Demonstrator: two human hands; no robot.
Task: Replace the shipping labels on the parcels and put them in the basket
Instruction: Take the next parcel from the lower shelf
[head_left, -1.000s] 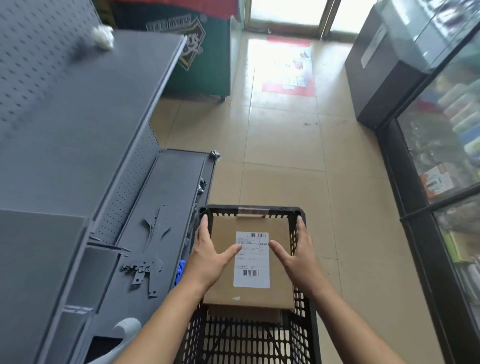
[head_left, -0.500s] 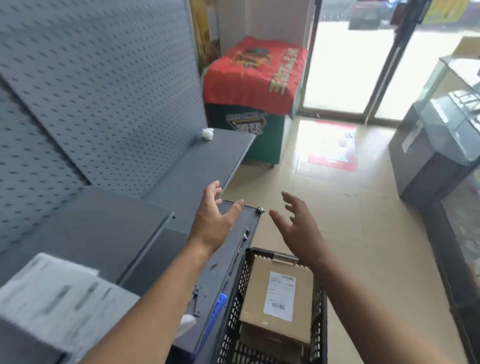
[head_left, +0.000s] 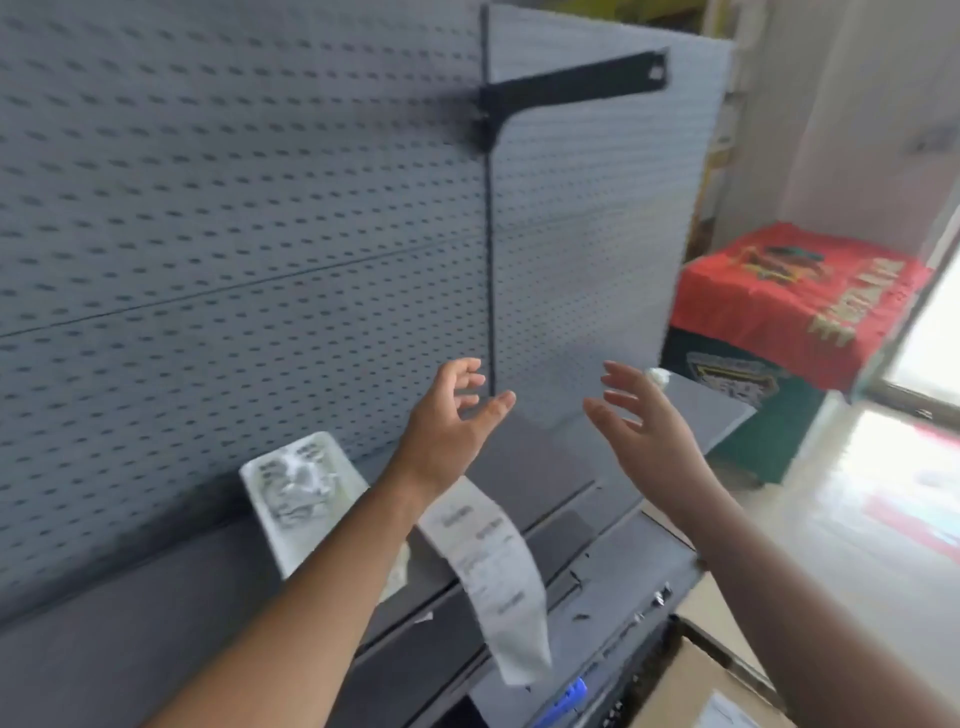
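Observation:
Both hands are raised in front of the grey pegboard shelving, empty, fingers spread. My left hand (head_left: 448, 422) is left of my right hand (head_left: 647, 423), palms roughly facing each other. A brown cardboard parcel (head_left: 691, 688) with a white shipping label (head_left: 719, 714) lies at the bottom right, in the black basket (head_left: 636, 675), of which only a corner shows. A strip of white labels (head_left: 491, 566) hangs over the shelf edge below my left forearm. Behind it lies a white packet (head_left: 296, 488) with crumpled paper on it.
A grey pegboard wall (head_left: 234, 208) with a black bracket (head_left: 571, 88) fills the left. Grey shelves (head_left: 561, 467) run beneath it, with a crumpled white ball (head_left: 658, 375) at the far end. A red-covered green cabinet (head_left: 789, 322) stands at right on a tiled floor (head_left: 872, 509).
Both hands let go of the parcel in the basket and rose empty. The view swung up and left from the basket to the pegboard shelving.

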